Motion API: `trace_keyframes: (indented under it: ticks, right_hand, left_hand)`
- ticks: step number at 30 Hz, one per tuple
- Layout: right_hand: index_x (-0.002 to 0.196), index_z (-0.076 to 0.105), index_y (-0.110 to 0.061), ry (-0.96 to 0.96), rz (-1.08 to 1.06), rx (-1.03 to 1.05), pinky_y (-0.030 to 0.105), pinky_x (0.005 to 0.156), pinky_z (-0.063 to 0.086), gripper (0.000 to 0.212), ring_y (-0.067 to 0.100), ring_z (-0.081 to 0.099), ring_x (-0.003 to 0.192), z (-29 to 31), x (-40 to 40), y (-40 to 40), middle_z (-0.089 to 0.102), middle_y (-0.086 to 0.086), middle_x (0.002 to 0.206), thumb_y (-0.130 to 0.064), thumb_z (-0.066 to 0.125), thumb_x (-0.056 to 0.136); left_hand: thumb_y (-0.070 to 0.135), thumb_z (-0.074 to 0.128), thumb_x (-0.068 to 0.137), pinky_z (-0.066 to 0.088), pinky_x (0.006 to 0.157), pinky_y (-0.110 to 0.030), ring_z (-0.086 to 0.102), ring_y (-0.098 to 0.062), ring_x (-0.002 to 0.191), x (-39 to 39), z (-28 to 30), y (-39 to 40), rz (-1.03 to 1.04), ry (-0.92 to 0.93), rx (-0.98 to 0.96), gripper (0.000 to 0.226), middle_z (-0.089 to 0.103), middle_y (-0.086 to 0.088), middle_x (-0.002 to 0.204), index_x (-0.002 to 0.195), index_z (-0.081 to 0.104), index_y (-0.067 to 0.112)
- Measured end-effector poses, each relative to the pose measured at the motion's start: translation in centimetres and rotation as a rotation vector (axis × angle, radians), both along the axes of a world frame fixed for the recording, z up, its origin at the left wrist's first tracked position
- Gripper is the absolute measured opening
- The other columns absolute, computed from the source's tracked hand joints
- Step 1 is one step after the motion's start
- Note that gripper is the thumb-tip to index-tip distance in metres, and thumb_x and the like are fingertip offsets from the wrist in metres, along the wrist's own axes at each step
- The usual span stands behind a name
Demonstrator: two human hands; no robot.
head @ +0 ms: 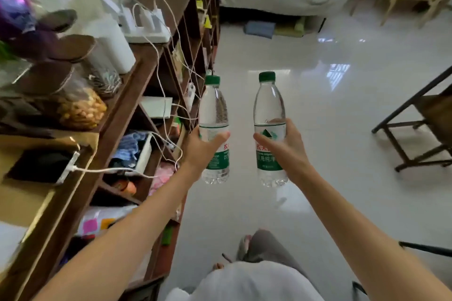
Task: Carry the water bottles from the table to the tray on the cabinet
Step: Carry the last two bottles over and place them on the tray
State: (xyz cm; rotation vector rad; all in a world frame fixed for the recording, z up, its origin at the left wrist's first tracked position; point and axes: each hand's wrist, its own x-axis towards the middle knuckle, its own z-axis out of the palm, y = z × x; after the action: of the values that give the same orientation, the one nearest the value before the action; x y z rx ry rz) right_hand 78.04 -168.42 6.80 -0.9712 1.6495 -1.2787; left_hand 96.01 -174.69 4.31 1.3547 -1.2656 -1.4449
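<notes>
- Head view, risks: the left hand [200,148] carries a clear plastic water bottle with a green cap and green label [214,129] close to the brown wooden cabinet with open shelves [137,76]. White charging cables [166,95] hang loose down the shelf front just beside that bottle. I judge a swing to the left could snag a cable and drag the white power strip [146,34] off the top.
- The cabinet top is crowded with lidded jars of snacks [80,107] and a cardboard box [46,161]. No tray shows in this view, so a clear place to set the bottles down cannot be picked out from here. A hurried placement may knock a jar.
- The glossy pale tiled floor [330,129] lies under both bottles. A drop would send them rolling.
- Head view, grip: the left hand's fingers curl round the label band of its bottle, with the thumb across the front. The bottle stands upright, base hanging free below the hand.
- The right hand [287,146] grips a second clear green-capped bottle [270,127] likewise at the label, thumb in front, fingers behind.
- Both bottles are held in the air, apart from each other, over the floor beside the cabinet.
</notes>
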Motion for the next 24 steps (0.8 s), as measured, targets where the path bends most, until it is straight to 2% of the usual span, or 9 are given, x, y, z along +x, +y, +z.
trace_keyframes:
  ticks: [3, 6, 8, 10, 15, 18, 20, 22, 24]
  right_hand:
    - [0.112, 0.051, -0.013, 0.030, -0.047, -0.010, 0.030, 0.076, 0.055, 0.049, 0.020, 0.066, 0.091, -0.4, -3.0, -6.2, 0.065, 0.007, 0.099, -0.016, 0.081, 0.073]
    - [0.111, 0.050, -0.015, 0.049, -0.089, -0.015, 0.027, 0.074, 0.054, 0.048, 0.019, 0.065, 0.091, -1.2, -6.5, -13.1, 0.064, 0.005, 0.099, -0.017, 0.080, 0.074]
    - [0.112, 0.049, -0.015, 0.059, -0.098, -0.018, 0.025, 0.072, 0.053, 0.049, 0.017, 0.065, 0.091, -1.4, -8.9, -18.1, 0.064, 0.004, 0.100, -0.017, 0.080, 0.074]
    - [0.113, 0.050, -0.014, 0.059, -0.098, -0.005, 0.025, 0.071, 0.053, 0.049, 0.018, 0.065, 0.091, -1.2, -11.1, -23.1, 0.064, 0.005, 0.099, -0.017, 0.080, 0.074]
    - [0.113, 0.048, -0.016, 0.110, -0.050, -0.008, 0.019, 0.066, 0.050, 0.050, 0.013, 0.064, 0.090, -0.2, -15.5, -35.4, 0.063, 0.004, 0.100, -0.020, 0.080, 0.074]
    - [0.112, 0.049, -0.017, 0.082, -0.049, -0.015, 0.021, 0.068, 0.052, 0.049, 0.013, 0.065, 0.088, -0.3, -17.5, -42.1, 0.064, 0.001, 0.098, -0.021, 0.080, 0.074]
    - [0.113, 0.049, -0.016, 0.083, -0.047, -0.012, 0.021, 0.067, 0.052, 0.050, 0.012, 0.065, 0.088, -0.6, -18.9, -46.6, 0.064, 0.000, 0.098, -0.022, 0.080, 0.074]
    - [0.115, 0.050, -0.014, 0.079, -0.060, -0.015, 0.021, 0.067, 0.052, 0.052, 0.013, 0.065, 0.088, -1.0, -20.2, -51.4, 0.064, 0.002, 0.099, -0.021, 0.080, 0.074]
    - [0.114, 0.050, -0.015, 0.079, -0.076, -0.022, 0.020, 0.066, 0.051, 0.051, 0.013, 0.065, 0.088, -0.9, -21.5, -56.2, 0.065, 0.001, 0.098, -0.021, 0.080, 0.074]
  left_hand:
    - [0.016, 0.077, 0.078, 0.055, 0.064, -0.021, 0.068, -0.012, 0.079, -3.5, -0.6, -7.4, -0.056, 0.014, -0.012, 0.020, 0.070, 0.005, 0.087, 0.089, 0.064, 0.026]
    - [0.039, 0.079, 0.062, 0.058, 0.073, -0.033, 0.071, -0.019, 0.086, -7.2, -1.2, -14.9, -0.114, -0.002, -0.012, 0.038, 0.073, 0.000, 0.093, 0.094, 0.066, 0.026]
    - [0.045, 0.077, 0.057, 0.058, 0.078, -0.038, 0.071, -0.021, 0.089, -9.9, -1.2, -20.0, -0.137, 0.002, -0.011, 0.046, 0.073, -0.001, 0.096, 0.097, 0.065, 0.027]
    - [0.044, 0.078, 0.057, 0.058, 0.080, -0.040, 0.071, -0.022, 0.090, -12.2, -0.9, -24.7, -0.132, 0.011, 0.008, 0.048, 0.073, -0.003, 0.098, 0.099, 0.065, 0.025]
    - [0.022, 0.077, 0.077, 0.055, 0.073, -0.031, 0.068, -0.019, 0.088, -16.4, 0.4, -36.2, -0.101, 0.019, 0.000, 0.024, 0.069, 0.001, 0.094, 0.094, 0.060, 0.027]
    - [0.018, 0.076, 0.079, 0.055, 0.071, -0.030, 0.068, -0.023, 0.089, -18.7, 0.6, -43.1, -0.071, 0.035, -0.007, 0.021, 0.070, 0.000, 0.093, 0.093, 0.061, 0.025]
    - [0.028, 0.080, 0.072, 0.058, 0.075, -0.036, 0.070, -0.026, 0.092, -20.2, 0.1, -47.9, -0.055, 0.030, -0.005, 0.026, 0.072, -0.003, 0.096, 0.092, 0.064, 0.026]
    - [0.045, 0.080, 0.059, 0.058, 0.080, -0.042, 0.071, -0.025, 0.092, -21.8, -0.4, -53.0, -0.053, 0.021, -0.004, 0.043, 0.073, -0.001, 0.097, 0.095, 0.066, 0.026]
    - [0.051, 0.080, 0.055, 0.057, 0.082, -0.045, 0.071, -0.024, 0.092, -23.5, -0.6, -58.2, -0.058, 0.008, 0.004, 0.050, 0.074, 0.001, 0.097, 0.097, 0.066, 0.028]
